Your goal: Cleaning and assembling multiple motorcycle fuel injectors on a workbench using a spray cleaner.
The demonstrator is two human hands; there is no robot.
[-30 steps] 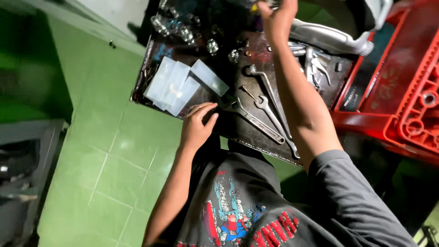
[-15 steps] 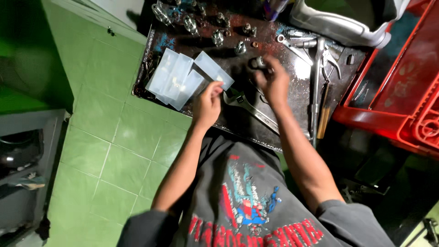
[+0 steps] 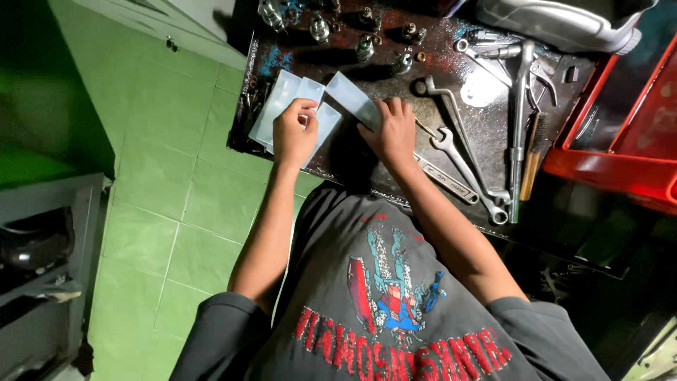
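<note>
while both hands [image 3: 345,132] curl, fingertips press clear plastic bags [image 3: 285,106].

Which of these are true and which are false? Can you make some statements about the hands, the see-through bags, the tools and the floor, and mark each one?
1. Both hands rest on the clear plastic bags. True: the left hand and the right hand each touch them.
2. The right hand is gripping a wrench. False: the wrenches lie untouched on the dark tray, beside that hand.
3. The floor is made of green tiles. True.
4. The bin at the right edge is blue. False: the bin is red.
5. The metal sockets sit at the far side of the tray, beyond the bags. True.
</note>
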